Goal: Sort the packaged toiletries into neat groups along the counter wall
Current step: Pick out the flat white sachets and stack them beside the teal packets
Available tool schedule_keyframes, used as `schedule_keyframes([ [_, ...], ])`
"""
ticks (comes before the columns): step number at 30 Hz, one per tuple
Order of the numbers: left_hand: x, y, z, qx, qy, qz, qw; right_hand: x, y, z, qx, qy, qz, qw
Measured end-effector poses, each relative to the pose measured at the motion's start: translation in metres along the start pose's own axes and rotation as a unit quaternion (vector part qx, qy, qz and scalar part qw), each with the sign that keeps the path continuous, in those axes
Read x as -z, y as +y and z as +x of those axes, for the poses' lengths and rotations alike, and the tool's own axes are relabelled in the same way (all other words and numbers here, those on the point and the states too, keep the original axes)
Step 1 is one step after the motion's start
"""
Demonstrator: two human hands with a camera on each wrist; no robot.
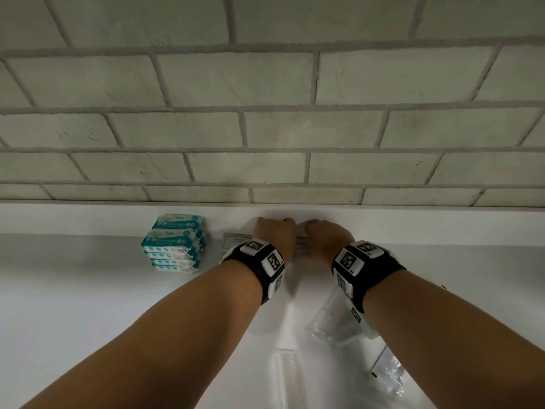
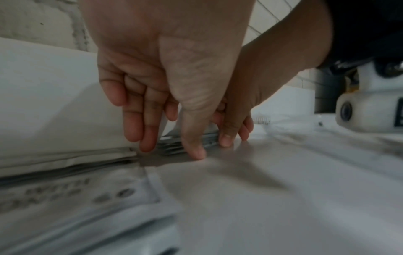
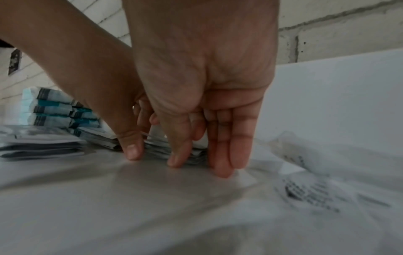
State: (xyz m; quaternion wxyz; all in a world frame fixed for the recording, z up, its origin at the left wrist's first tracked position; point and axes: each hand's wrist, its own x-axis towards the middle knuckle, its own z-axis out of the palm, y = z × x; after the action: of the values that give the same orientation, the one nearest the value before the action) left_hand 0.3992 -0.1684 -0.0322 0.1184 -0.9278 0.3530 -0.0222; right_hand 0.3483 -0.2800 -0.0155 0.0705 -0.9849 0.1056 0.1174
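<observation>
Teal-and-white wipe packs stand stacked at centre left of the head view, close by the back ledge. Just right of them lies a low pile of flat white sachets with grey print. Right again sits a second small sachet pile, its edges uneven. At lower right, clear crinkled bags and a bagged white comb lie loose.

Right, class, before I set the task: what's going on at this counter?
A person is tidying toiletries on a white counter. The left hand and right hand bracket a stack of flat white sachets at the back ledge, thumbs in front, straight fingers behind, apparently squaring it up. Teal wipe packs and another sachet pile sit to its left. A wrapped comb and clear packets lie nearer, unsorted.
</observation>
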Motion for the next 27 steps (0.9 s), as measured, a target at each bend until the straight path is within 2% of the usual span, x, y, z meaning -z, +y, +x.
schedule_keyframes([
  [4,-0.003,-0.001,0.003,0.010,0.010,-0.033,0.999,-0.001,0.004,0.001,-0.004,-0.005,-0.012,1.000],
  [8,-0.003,0.001,0.003,0.017,0.030,-0.010,0.999,0.000,0.004,0.000,-0.001,-0.001,-0.007,1.000],
  [12,-0.002,0.005,0.001,0.038,0.002,-0.014,0.999,-0.002,0.003,-0.001,0.007,0.012,-0.004,1.000],
  [20,-0.004,0.007,-0.001,0.055,-0.001,-0.049,0.997,-0.011,0.009,0.010,-0.016,0.017,0.026,0.999],
  [27,0.000,0.009,-0.005,0.063,-0.022,-0.051,0.996,-0.017,0.011,0.017,-0.002,0.015,0.007,1.000],
])
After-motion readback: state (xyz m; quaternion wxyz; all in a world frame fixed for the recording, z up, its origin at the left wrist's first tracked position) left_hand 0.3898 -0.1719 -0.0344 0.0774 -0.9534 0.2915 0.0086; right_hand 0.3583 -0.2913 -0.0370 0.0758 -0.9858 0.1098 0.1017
